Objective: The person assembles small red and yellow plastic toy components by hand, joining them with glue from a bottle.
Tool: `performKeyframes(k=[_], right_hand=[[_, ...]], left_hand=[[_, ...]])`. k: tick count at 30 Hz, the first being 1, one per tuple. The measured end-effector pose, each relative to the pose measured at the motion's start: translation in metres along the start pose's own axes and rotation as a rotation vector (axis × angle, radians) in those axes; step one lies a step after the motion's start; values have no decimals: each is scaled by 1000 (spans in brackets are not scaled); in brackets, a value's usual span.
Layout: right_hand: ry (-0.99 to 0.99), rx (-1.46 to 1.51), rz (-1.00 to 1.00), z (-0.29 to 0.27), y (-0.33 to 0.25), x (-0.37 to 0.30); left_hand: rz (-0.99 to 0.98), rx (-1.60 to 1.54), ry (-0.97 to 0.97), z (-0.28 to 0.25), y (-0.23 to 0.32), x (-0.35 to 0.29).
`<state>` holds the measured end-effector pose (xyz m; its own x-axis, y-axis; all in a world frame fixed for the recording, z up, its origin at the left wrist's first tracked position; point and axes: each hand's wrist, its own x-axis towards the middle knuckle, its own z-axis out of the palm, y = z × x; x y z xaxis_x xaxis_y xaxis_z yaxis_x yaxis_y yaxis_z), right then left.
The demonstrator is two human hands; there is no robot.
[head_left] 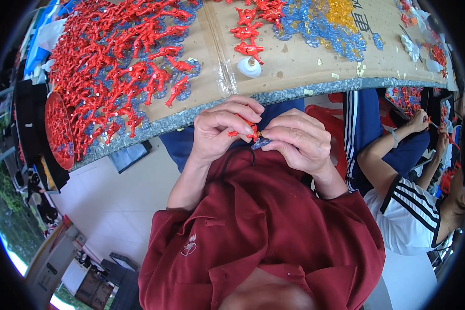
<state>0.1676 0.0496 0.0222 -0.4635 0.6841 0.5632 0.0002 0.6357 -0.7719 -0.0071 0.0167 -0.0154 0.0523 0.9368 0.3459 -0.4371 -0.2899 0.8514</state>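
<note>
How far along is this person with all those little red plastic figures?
Done, it seems: a big heap of red figures on blue bases covers the table's left side. In hand: the left hand and right hand together pinch one red figure by the table edge. Likely left: loose blue and yellow pieces lie farther back. How many remain, I cannot tell.

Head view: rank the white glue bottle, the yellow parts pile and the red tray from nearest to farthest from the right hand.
From the right hand:
1. White glue bottle, on the cardboard just above the hands.
2. Yellow parts pile, at the table's far edge, up and right.
3. Red tray, at the table's left end.
</note>
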Motion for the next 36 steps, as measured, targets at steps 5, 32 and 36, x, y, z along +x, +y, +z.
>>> performKeyframes(k=[5,32,36], right_hand=[[-4,12,-90,3,0,3],[78,78,-72,14,0,-10],[36,64,-30,14,1,-10]], left_hand=[[-46,-134,2,-1,-7,-7],[5,-5,-130,-9,7,3],[18,145,-107,-9,11,1]])
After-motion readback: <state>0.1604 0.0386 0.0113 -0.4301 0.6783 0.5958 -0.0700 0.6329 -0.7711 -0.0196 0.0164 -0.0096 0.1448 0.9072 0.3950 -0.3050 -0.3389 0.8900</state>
